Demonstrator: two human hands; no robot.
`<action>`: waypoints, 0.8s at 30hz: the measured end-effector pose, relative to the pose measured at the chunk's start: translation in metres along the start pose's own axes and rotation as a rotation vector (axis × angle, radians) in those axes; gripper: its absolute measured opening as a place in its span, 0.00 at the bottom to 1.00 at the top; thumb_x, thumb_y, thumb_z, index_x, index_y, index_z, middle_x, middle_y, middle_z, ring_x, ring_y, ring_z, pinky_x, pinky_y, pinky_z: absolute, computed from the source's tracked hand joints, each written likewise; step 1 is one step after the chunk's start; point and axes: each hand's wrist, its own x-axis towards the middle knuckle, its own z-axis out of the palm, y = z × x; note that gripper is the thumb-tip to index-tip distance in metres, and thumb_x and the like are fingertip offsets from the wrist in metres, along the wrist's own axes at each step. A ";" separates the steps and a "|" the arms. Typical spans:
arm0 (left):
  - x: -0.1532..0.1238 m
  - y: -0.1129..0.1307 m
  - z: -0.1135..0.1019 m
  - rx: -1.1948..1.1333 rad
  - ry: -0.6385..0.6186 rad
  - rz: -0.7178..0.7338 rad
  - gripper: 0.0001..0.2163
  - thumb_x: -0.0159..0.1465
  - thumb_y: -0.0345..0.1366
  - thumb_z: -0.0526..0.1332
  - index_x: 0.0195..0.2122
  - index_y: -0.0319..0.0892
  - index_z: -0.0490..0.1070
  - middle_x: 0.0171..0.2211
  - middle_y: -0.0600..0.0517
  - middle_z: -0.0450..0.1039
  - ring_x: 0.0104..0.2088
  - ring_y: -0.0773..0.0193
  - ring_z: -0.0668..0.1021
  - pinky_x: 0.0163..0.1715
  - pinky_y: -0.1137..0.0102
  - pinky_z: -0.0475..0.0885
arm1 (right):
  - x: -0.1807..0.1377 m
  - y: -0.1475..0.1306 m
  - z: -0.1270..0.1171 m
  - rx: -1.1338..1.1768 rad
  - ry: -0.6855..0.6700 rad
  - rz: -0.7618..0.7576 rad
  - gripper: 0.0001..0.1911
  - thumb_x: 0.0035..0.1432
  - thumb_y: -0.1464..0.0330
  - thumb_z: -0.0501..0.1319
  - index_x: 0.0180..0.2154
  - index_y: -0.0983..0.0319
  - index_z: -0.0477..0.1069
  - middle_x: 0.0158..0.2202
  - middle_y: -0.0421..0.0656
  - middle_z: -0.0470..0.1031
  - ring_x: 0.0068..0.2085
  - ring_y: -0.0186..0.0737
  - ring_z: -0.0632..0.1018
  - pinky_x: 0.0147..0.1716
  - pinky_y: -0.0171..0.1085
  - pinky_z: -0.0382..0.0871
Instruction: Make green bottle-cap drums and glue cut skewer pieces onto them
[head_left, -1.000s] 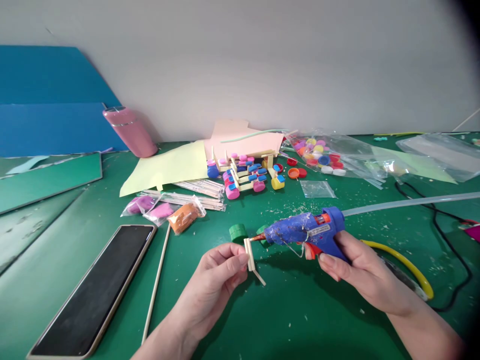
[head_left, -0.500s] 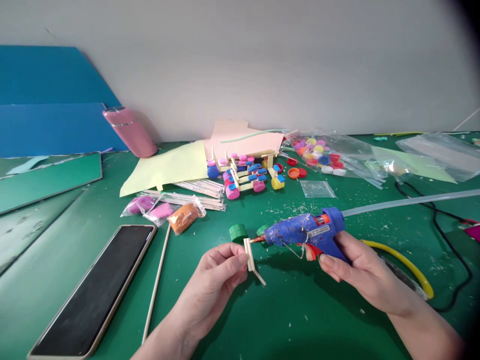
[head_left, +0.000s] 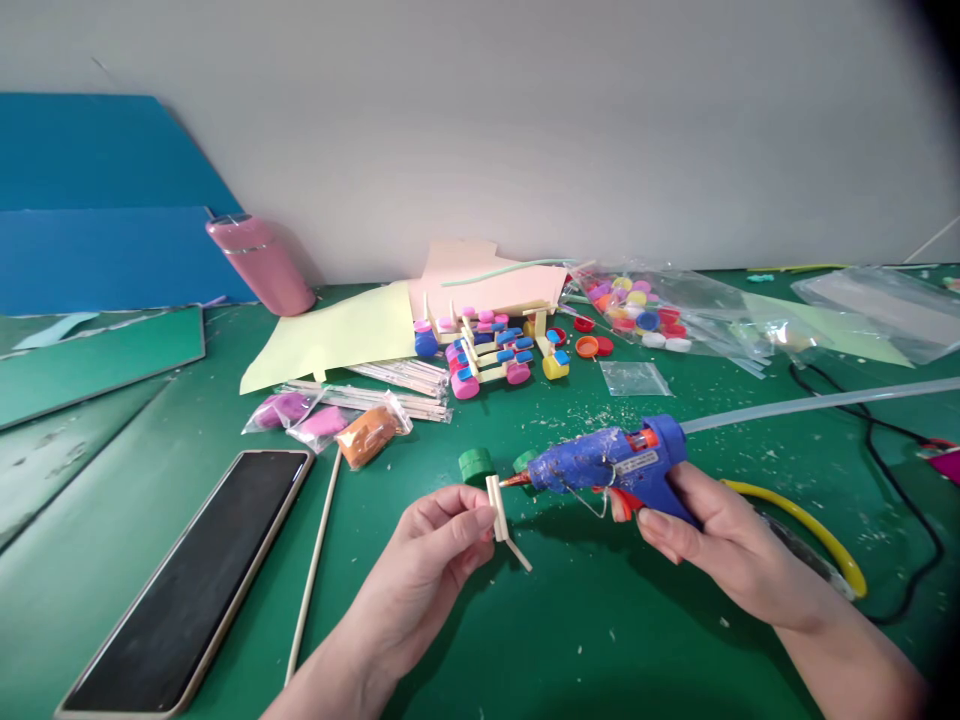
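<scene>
Between thumb and fingers, my left hand (head_left: 442, 540) pinches a small piece made of short wooden sticks (head_left: 498, 510), with one thin stick poking out at its lower end. My right hand (head_left: 712, 530) is wrapped round the handle of a blue hot glue gun (head_left: 607, 462), fingers at its orange trigger. The gun's nozzle points left, at the upper end of the wooden piece; whether it touches is too fine to tell. A long clear glue stick (head_left: 817, 402) runs out of the gun's back. Just behind the nozzle lie green bottle caps (head_left: 476, 465).
A phone (head_left: 187, 580) and a wooden stick (head_left: 313, 565) lie at left. Bagged clay (head_left: 371, 432), small cap-and-stick models (head_left: 495, 350) and a bag of caps (head_left: 637, 310) are farther back. Right are a yellow-handled tool (head_left: 814, 520) and black cord (head_left: 930, 540). A pink tumbler (head_left: 262, 265) leans back left.
Almost nothing differs. Both hands keep the same grip, and the glue gun's nozzle stays by the wooden piece.
</scene>
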 end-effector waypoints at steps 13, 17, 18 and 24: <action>-0.001 0.002 0.001 0.002 0.006 -0.002 0.06 0.52 0.33 0.66 0.23 0.36 0.72 0.18 0.56 0.65 0.19 0.75 0.60 0.22 0.76 0.56 | 0.000 0.000 0.001 0.010 0.015 0.006 0.10 0.61 0.61 0.54 0.39 0.60 0.67 0.26 0.40 0.64 0.24 0.33 0.63 0.21 0.31 0.60; 0.000 0.001 0.002 0.004 0.000 -0.003 0.06 0.53 0.32 0.66 0.23 0.36 0.72 0.18 0.56 0.64 0.19 0.75 0.60 0.22 0.77 0.55 | 0.000 -0.003 -0.002 -0.016 -0.010 -0.022 0.10 0.62 0.62 0.53 0.40 0.60 0.67 0.27 0.39 0.63 0.25 0.32 0.64 0.23 0.31 0.62; 0.000 0.001 0.002 0.002 -0.002 -0.004 0.06 0.53 0.32 0.66 0.23 0.36 0.72 0.18 0.56 0.64 0.19 0.75 0.60 0.21 0.77 0.55 | 0.001 -0.003 -0.002 -0.017 -0.014 -0.019 0.10 0.62 0.62 0.52 0.40 0.60 0.67 0.27 0.39 0.63 0.25 0.32 0.64 0.23 0.31 0.61; 0.000 0.002 0.001 -0.008 0.000 0.001 0.06 0.52 0.33 0.66 0.22 0.36 0.72 0.18 0.56 0.65 0.19 0.75 0.60 0.21 0.77 0.55 | -0.001 0.003 0.000 0.027 -0.015 0.046 0.11 0.61 0.60 0.53 0.41 0.59 0.66 0.29 0.41 0.65 0.25 0.33 0.64 0.22 0.31 0.61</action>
